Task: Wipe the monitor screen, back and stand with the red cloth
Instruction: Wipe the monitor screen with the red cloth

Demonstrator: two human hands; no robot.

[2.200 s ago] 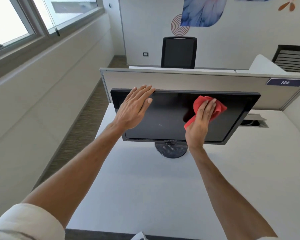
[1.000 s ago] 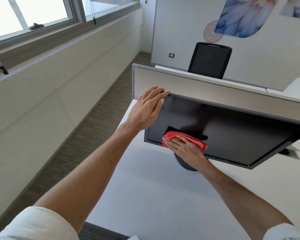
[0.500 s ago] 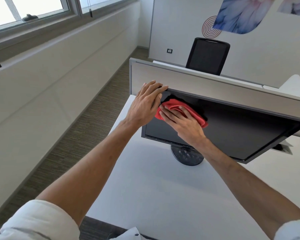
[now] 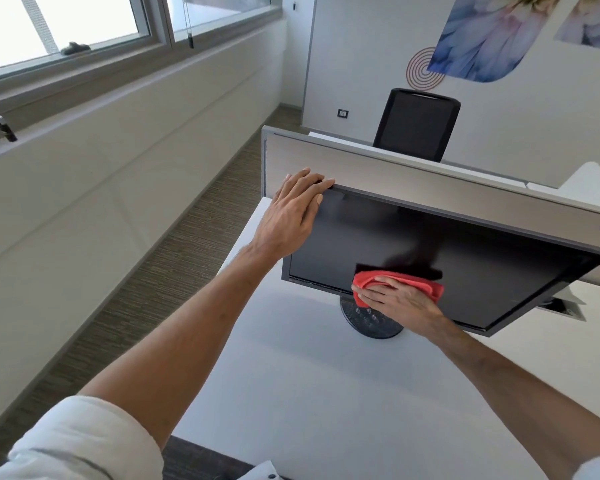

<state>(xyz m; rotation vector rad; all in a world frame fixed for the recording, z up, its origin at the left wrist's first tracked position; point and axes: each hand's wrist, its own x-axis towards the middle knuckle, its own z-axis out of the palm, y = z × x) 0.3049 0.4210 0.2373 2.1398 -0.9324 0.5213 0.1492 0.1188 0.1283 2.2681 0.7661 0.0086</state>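
Desk (image 4: 326,393), white, lower frame: bears the monitor (image 4: 482,265). Right hand (image 4: 400,301), centre-right: fingers flat and spread, pressing red cloth (image 4: 421,284) to the screen's lower edge, just above round stand (image 4: 368,323); evidently mid-wipe. Left hand (image 4: 291,216), centre: fingers nearly straight, laid over the upper-left corner, clasping nothing; likely bracing the panel. Partition (image 4: 430,181) and chair (image 4: 416,123), upper right, behind.

The cloth (image 4: 426,287) is bright red against the monitor (image 4: 482,268) — black, screen and frame alike. At its six o'clock the round base (image 4: 364,322) is dark grey and dotted. The desk (image 4: 326,393) is plain white, and the partition (image 4: 413,183) at twelve is pale beige. Beyond it are a black chair (image 4: 416,123), a blue-and-pink feather print (image 4: 482,36) and copper rings (image 4: 420,71). The carpet (image 4: 174,271) at nine is brown, finely striped.
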